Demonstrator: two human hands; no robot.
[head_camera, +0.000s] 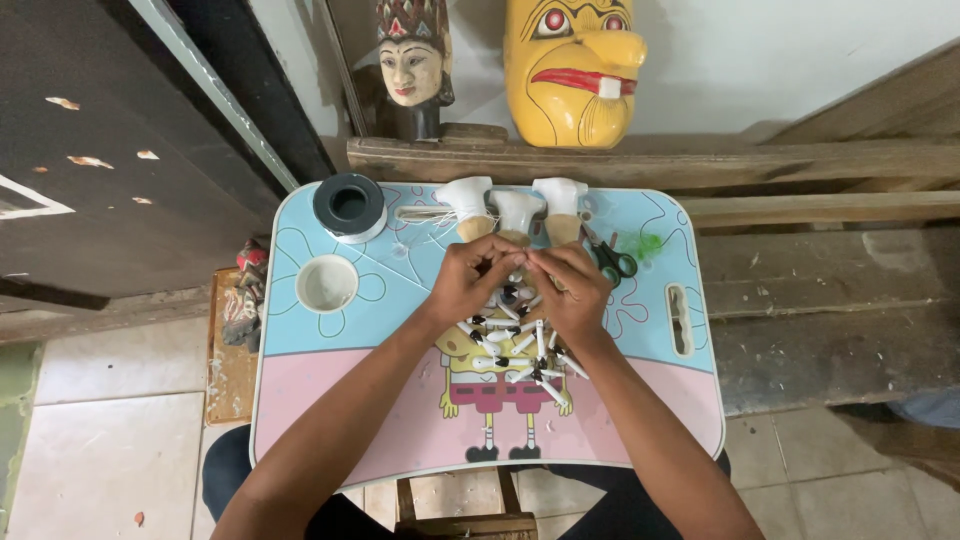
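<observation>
— Where are the hands?

— Both are over the middle of the little table. The left hand and the right hand meet fingertip to fingertip. The fingers are curled in tight and seem to pinch a tiny piece between them. It is too small to tell what it is, or which way it points.

— What lies under them?

— A pile of small sticks, right below the palms and a bit nearer the person. They are thin and white with dark tips. They lie flat and point every which way, crossing each other.

— And above the hands?

— Three puppet pieces in a row, just past the fingertips. Each has a white top and a tan wooden bottom that gets narrow. The narrow ends point toward the hands.

— What else is on the table?

— Scissors with dark handles lie just beside the right hand. A round white cup sits off to the left. A dark roll like tape sits in the far left corner. The table is smooth plastic, blue at the far half and pink at the near half, with a cartoon picture.

— And behind it?

— A rough wooden bench holds a yellow mask and a carved head.
</observation>
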